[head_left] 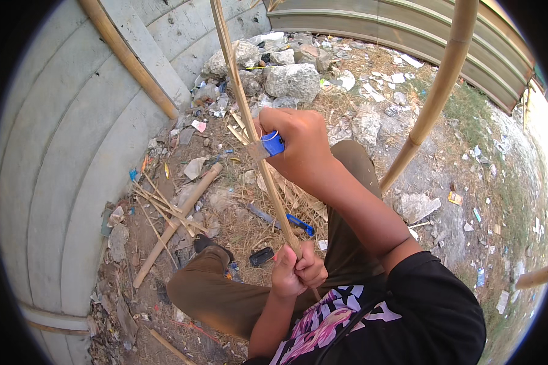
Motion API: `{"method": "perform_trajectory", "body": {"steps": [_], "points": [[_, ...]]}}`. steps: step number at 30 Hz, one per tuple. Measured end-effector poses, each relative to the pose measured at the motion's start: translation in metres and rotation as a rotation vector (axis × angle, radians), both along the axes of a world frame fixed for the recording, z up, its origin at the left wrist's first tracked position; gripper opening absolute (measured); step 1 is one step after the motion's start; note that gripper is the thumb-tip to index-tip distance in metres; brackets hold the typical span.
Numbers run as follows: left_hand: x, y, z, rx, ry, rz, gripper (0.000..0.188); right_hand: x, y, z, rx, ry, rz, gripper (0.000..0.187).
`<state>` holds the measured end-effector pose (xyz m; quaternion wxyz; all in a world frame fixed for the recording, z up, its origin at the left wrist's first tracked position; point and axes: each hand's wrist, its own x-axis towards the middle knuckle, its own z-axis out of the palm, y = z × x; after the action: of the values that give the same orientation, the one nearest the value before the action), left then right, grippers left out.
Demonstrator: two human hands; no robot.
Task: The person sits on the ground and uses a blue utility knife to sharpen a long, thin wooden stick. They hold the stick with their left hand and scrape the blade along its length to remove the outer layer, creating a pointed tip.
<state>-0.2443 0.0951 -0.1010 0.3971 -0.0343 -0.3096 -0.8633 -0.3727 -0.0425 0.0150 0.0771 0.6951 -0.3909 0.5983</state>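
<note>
A long split bamboo strip slants from the top of the view down toward my lap. Around its lower end my left hand is closed. Farther up, my right hand is closed on a blue-handled knife, whose broad blade lies against the strip. Part of the handle is hidden inside my fist. On the dry grass between my legs lies a second blue-handled bladed tool. Nearer me, a small black object rests on the ground; its kind is unclear.
A bamboo pole lies on the ground at left, with thin bamboo slivers across it. Upright bamboo stands at right. Rocks and litter are piled near the grey panel wall; a corrugated fence closes the back.
</note>
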Motion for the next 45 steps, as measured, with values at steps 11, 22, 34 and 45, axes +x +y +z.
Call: {"method": "perform_trajectory", "body": {"steps": [11, 22, 34, 45], "points": [[-0.004, 0.009, 0.026, -0.02, -0.427, 0.4, 0.052, -0.013, 0.051, -0.058, 0.042, 0.175, -0.03, 0.025], [-0.014, 0.017, 0.024, -0.099, -0.624, 0.666, 0.043, -0.013, 0.075, -0.086, 0.226, 0.243, 0.015, 0.022], [-0.019, 0.017, 0.024, -0.17, -0.695, 0.713, 0.041, -0.018, 0.047, -0.047, 0.262, 0.198, 0.036, 0.015], [-0.029, 0.016, 0.029, -0.15, -0.663, 0.578, 0.041, -0.035, 0.025, -0.038, 0.291, 0.112, -0.032, 0.019]]}}
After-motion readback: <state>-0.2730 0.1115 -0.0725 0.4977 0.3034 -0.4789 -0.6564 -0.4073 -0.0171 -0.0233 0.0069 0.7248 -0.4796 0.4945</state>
